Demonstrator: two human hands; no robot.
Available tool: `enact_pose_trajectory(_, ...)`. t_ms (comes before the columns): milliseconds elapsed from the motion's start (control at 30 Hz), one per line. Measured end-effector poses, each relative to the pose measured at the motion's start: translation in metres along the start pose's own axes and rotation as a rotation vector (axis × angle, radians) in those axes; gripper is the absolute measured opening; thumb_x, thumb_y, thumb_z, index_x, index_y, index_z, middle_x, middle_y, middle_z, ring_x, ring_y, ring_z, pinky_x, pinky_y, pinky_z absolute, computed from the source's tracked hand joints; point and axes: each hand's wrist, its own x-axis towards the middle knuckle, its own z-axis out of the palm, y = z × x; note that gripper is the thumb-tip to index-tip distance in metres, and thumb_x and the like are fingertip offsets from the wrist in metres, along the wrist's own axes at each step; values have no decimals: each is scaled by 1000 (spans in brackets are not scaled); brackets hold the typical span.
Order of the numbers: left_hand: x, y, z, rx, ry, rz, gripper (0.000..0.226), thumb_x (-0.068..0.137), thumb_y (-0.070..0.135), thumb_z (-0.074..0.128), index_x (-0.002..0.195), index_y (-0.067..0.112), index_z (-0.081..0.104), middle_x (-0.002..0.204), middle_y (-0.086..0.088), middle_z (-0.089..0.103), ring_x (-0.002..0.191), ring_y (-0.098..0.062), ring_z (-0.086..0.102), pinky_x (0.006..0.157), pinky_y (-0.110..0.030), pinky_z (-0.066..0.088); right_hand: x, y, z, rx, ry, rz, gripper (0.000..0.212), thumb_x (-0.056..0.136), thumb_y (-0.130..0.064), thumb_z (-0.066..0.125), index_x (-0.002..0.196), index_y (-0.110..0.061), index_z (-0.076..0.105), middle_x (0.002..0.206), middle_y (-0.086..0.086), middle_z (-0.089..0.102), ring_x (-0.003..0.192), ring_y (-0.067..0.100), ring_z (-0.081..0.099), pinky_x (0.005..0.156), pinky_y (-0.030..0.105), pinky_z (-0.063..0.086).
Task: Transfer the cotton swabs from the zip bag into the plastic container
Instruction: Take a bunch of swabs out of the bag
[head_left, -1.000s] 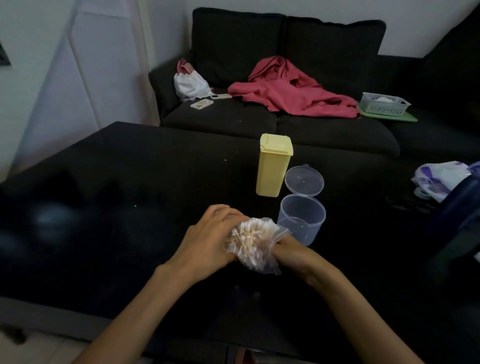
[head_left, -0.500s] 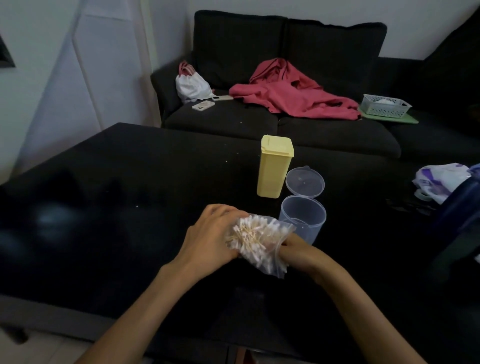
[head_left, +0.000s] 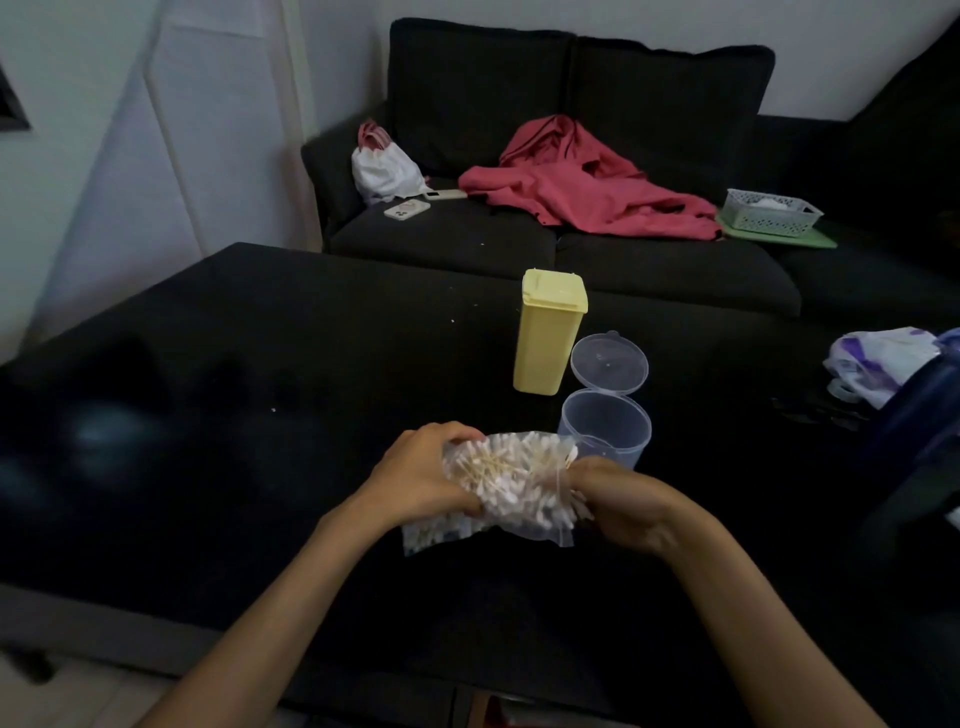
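Observation:
A clear zip bag (head_left: 511, 519) stuffed with white cotton swabs (head_left: 511, 475) is held between both hands just above the black table (head_left: 208, 415). My left hand (head_left: 415, 475) grips the bag's left side, fingers curled over its top. My right hand (head_left: 623, 501) grips its right end, fingers curled into the plastic. Just behind the bag stands the clear round plastic container (head_left: 608, 428), open and with nothing visible inside, its hinged lid (head_left: 609, 364) flipped back.
A tall yellow lidded box (head_left: 548, 332) stands behind the container. A crumpled white and purple bag (head_left: 878, 364) and a dark blue object (head_left: 924, 415) sit at the table's right edge. Beyond is a dark sofa (head_left: 571, 249) with a red garment, phone and basket.
The bag has been turned and spread out wider between the hands, with its lower edge now hanging flat towards the table. Both hands stayed in about the same spot.

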Motion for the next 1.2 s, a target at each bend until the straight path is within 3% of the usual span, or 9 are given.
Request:
enact_pose_trajectory(67, -1, 2, 1, -15, -6, -6, 71, 60, 20, 83, 124, 32, 56, 118, 7, 55, 113, -13, 53, 95, -37, 49, 2, 1, 4, 13, 2, 5, 28, 88, 0, 49, 112, 9, 59, 110, 33, 63, 99, 44, 62, 90, 47, 51)
enact_pose_trajectory(200, -2, 4, 2, -51, -24, -36, 70, 60, 19, 82, 124, 32, 55, 115, 9, 57, 111, -12, 55, 94, -37, 50, 2, 1, 9, 97, -7, 21, 23, 94, -4, 48, 110, -4, 63, 108, 19, 69, 92, 27, 66, 78, 32, 55)
enact_pose_trajectory(367, 0, 4, 1, -96, -53, -80, 71, 60, 22, 83, 124, 33, 54, 118, 7, 57, 112, -14, 55, 97, -39, 48, -3, -5, 1, 370, -45, 71, 20, 95, -4, 44, 104, -2, 62, 114, 21, 64, 111, 34, 57, 106, 45, 40)
enact_pose_trajectory(600, 1, 5, 6, -88, -23, -82, 70, 57, 23, 85, 121, 34, 57, 117, 7, 60, 111, -14, 56, 95, -38, 50, 1, -3, 11, 126, -41, -19, 19, 96, -18, 51, 106, -11, 65, 105, 10, 71, 97, 22, 68, 87, 33, 54)
enact_pose_trajectory(700, 1, 3, 4, -117, -22, -107, 69, 57, 24, 86, 119, 36, 57, 118, 7, 59, 111, -14, 56, 96, -38, 49, 1, -4, 12, 76, -8, -54, 18, 98, -19, 48, 101, -15, 65, 105, 9, 71, 98, 22, 68, 90, 37, 54)
enact_pose_trajectory(833, 3, 0, -4, -176, -45, -155, 64, 58, 20, 85, 115, 35, 59, 119, 7, 58, 112, -14, 54, 97, -38, 48, -8, -9, 1, 101, -58, -1, 26, 99, -15, 42, 104, 2, 62, 99, 22, 69, 80, 21, 63, 69, 26, 51)
enact_pose_trajectory(900, 3, 0, -7, -215, -75, -171, 64, 60, 16, 84, 117, 32, 60, 118, 6, 58, 112, -14, 54, 96, -36, 48, -13, -10, -5, 130, -99, 37, 26, 100, -13, 40, 98, 2, 61, 87, 17, 71, 71, 15, 63, 61, 19, 50)
enact_pose_trajectory(1033, 0, 3, -14, -273, -159, -169, 61, 67, 8, 79, 121, 26, 60, 113, 5, 58, 105, -11, 54, 86, -26, 46, -17, -13, -15, 132, -178, 102, 23, 98, -20, 45, 102, -4, 60, 102, 13, 66, 87, 18, 61, 79, 26, 49)
enact_pose_trajectory(1200, 0, 1, -20, -273, -224, -169, 57, 70, 6, 76, 121, 25, 59, 107, 10, 57, 94, -1, 52, 71, -16, 44, -22, -16, -23, 40, -181, 139, 21, 95, -27, 50, 92, -10, 61, 87, 3, 67, 73, 9, 60, 63, 18, 47)
